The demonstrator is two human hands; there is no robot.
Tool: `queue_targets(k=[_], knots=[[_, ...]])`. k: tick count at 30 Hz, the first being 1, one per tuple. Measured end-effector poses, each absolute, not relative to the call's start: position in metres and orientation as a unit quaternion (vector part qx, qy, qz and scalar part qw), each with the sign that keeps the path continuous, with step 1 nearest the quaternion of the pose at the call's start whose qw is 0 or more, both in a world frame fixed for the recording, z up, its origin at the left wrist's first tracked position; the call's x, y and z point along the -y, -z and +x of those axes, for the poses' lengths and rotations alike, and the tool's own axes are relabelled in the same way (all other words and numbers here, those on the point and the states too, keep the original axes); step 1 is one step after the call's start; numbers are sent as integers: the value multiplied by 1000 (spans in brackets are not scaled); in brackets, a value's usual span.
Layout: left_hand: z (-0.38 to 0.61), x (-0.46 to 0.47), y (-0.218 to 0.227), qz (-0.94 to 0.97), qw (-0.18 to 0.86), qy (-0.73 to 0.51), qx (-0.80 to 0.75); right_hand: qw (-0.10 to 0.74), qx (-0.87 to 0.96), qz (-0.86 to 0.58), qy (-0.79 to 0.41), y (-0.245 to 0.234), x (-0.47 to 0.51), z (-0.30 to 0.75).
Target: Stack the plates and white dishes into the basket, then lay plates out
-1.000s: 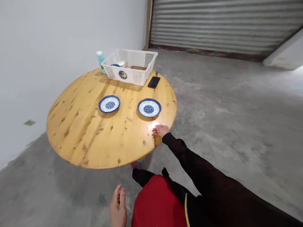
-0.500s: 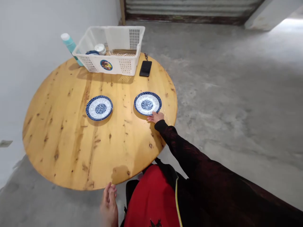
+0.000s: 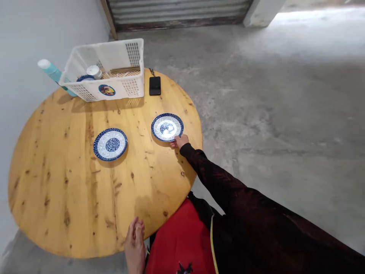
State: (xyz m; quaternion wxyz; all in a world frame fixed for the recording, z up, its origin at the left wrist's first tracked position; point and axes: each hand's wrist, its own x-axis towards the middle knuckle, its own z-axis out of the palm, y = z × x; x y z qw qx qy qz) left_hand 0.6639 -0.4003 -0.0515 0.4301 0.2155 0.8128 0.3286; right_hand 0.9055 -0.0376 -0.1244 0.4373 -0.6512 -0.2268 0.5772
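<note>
Two blue-and-white patterned plates lie on a round wooden table (image 3: 71, 198). My right hand (image 3: 179, 141), in a dark sleeve, grips the near rim of the right plate (image 3: 167, 126) near the table's right edge. The left plate (image 3: 110, 144) lies alone toward the middle of the table. My left hand (image 3: 135, 245) hangs at the table's near edge with its fingers straight and together, holding nothing.
A white plastic basket (image 3: 105, 72) with a small blue dish, a white lid and brown sticks stands at the far side. A teal bottle (image 3: 53, 73) leans behind it. A black phone (image 3: 154, 85) lies right of the basket. Bare concrete floor lies to the right.
My right hand moved from the table's edge up to the right plate and took hold of its rim. The view dropped and shifted closer over the table.
</note>
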Motion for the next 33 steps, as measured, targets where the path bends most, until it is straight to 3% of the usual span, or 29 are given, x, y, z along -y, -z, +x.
queue_targets(k=[33], knots=[[607, 385, 77, 260, 452, -344, -781, 435, 194, -678, -560, 111, 49, 896]])
